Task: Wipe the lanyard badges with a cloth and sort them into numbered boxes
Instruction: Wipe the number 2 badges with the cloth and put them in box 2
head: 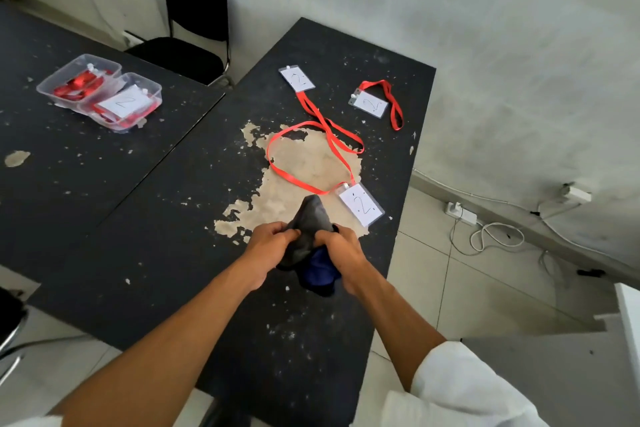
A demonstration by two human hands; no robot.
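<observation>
- Reaching forward over the counter (166,225), forearms bare, wrists closing in toward the middle.
- Gripping the cloth (310,218) with the left hand (268,241): knuckles up, fingers curled tight into its left side.
- Clamping the same cloth with the right hand (341,248), fingers curled round the right side. Grey peak poking up between the hands, blue fold hanging below.
- Cannot tell whether resting on the counter or lifted just off it.
- Just beyond the right hand, lying flat and close to the counter's right edge: near badge (362,205), marked 2. Red lanyard (294,177) looping wide over the worn pale patch (311,159).
- Further back: far badge (297,79), marked 2, strap trailing down and crossing that loop. Off to its right, near the edge: right badge (369,103), also 2, strap folded beside it.
- Over left, on the second counter (69,184): two clear boxes touching. Back box (74,78) holding red straps, front box (126,104) topped with a card marked 2.
- Broad dark stretch of counter running left from the hands to the diagonal seam.
- Tighter on the right: edge just past the near badge, then a drop to tiled floor (450,288).
- Black chair (194,45) behind the seam, well apart from the hands.
</observation>
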